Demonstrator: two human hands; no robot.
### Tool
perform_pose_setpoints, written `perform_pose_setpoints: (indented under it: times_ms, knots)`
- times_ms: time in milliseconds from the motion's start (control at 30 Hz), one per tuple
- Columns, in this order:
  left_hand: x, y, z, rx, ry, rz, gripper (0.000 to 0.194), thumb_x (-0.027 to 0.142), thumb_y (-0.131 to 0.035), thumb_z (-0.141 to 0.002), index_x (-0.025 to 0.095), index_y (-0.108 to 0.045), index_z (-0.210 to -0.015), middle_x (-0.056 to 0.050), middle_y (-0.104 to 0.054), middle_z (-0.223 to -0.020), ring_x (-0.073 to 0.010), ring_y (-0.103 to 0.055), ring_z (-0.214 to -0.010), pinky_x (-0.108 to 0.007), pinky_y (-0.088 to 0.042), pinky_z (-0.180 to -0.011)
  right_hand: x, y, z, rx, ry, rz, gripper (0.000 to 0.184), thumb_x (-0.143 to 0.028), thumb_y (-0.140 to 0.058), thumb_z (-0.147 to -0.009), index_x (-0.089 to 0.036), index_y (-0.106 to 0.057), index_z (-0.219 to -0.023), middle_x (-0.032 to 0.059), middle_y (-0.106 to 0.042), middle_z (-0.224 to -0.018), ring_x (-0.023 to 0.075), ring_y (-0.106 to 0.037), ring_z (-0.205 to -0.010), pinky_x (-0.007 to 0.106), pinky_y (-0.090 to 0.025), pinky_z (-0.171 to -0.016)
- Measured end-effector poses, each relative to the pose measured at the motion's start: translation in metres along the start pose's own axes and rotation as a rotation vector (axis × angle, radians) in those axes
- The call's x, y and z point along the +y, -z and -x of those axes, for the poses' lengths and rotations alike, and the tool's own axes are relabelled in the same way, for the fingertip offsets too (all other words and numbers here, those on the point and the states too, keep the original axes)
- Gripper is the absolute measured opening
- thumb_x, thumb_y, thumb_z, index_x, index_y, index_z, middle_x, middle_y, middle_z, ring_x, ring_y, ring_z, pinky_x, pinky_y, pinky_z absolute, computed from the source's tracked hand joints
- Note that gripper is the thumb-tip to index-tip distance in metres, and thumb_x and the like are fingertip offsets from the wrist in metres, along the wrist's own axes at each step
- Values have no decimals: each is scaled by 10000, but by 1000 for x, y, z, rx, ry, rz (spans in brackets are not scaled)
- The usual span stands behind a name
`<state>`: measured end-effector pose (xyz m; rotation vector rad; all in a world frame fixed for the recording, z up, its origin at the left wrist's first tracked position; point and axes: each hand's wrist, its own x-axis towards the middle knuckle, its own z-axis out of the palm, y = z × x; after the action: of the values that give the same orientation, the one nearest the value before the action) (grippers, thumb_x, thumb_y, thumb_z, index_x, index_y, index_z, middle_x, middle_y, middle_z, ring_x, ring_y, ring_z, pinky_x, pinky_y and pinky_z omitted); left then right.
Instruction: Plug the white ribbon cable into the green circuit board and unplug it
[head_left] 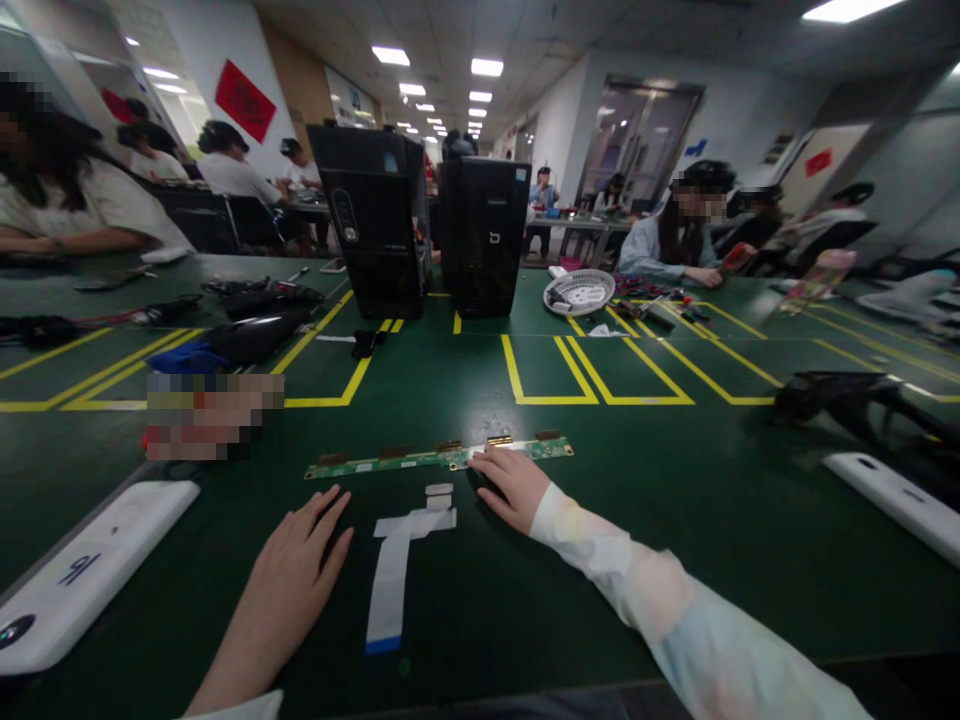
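A long, narrow green circuit board (390,461) with brown and gold connector tabs lies across the green table. My right hand (514,485) rests at the board's right half, its fingertips touching the near edge and its fingers loosely stretched. My left hand (296,550) lies palm down on the table, just short of the board's left end, fingers spread and holding nothing. Between my hands lies a white flat ribbon cable (390,575), folded at an angle, with a blue end toward me. Small pale connector pieces (439,496) sit at its far end.
Two black computer towers (371,220) stand beyond the board. A pale round basket (579,293) holds small parts. White elongated devices lie at the left (97,570) and right (900,500). Cables and a black bundle are at the left. A co-worker (682,235) sits across at the right.
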<state>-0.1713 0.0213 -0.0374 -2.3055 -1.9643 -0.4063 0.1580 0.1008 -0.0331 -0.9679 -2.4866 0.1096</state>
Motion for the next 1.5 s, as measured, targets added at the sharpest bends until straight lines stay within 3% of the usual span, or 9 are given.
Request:
perform_pose_setpoints:
  times_ms: [333, 467, 633, 767, 933, 1233, 1500]
  knots:
    - [-5, -5, 1, 4, -16, 7, 570, 487, -330, -917, 156, -518, -1342, -146, -503, -1412, -319, -499, -1265, -527, -387, -1057, -19, 6, 5, -129, -47, 19, 522, -380, -480, -920, -118, -457, -1371, 158, -455, -1411, 281, -323, -1366, 475, -293, -1122]
    - [-3, -2, 1, -17, 7, 15, 575, 488, -322, -921, 154, -507, -1350, -144, -483, -1430, -319, -481, -1282, -536, -372, -1066, -1, 18, 14, -130, -16, 69, 509, -360, -470, -925, -144, -436, -1385, 161, -395, -1460, 272, -243, -1413, 527, -237, -1136]
    - [6, 8, 1, -30, 41, 107, 530, 462, -349, -928, 179, -506, -1348, -129, -490, -1424, -310, -465, -1297, -552, -369, -1067, 33, 30, 32, -17, -26, 48, 423, -313, -415, -950, -147, -482, -1333, 179, -489, -1364, 271, -397, -1323, 506, -381, -1059]
    - [27, 20, 0, -74, -10, 249, 465, 421, -363, -947, 254, -480, -1364, -71, -458, -1457, -263, -429, -1332, -499, -426, -1046, 43, 31, 41, -24, -10, 23, 398, -321, -396, -957, -172, -505, -1309, 165, -517, -1326, 259, -478, -1244, 485, -440, -1006]
    - [63, 32, -12, -191, -285, 279, 432, 364, -378, -961, 305, -448, -1383, -31, -424, -1485, -236, -368, -1375, -467, -396, -1085, 42, 22, 44, -21, -3, 110, 431, -362, -434, -935, -166, -520, -1309, 173, -505, -1340, 292, -458, -1255, 520, -421, -1012]
    - [105, 30, -36, -280, -516, 218, 440, 323, -423, -949, 237, -445, -1380, -65, -492, -1428, -211, -482, -1278, -405, -423, -1068, 36, 22, 42, -48, -26, 148, 435, -369, -472, -924, -158, -546, -1298, 171, -506, -1335, 308, -451, -1243, 521, -406, -1020]
    - [149, 19, -53, -238, -583, 173, 519, 444, -430, -932, 125, -489, -1338, -158, -541, -1369, -285, -509, -1252, -452, -445, -1020, 30, 27, 41, -59, -52, 118, 433, -347, -478, -915, -186, -530, -1314, 162, -483, -1364, 299, -422, -1272, 525, -390, -1031]
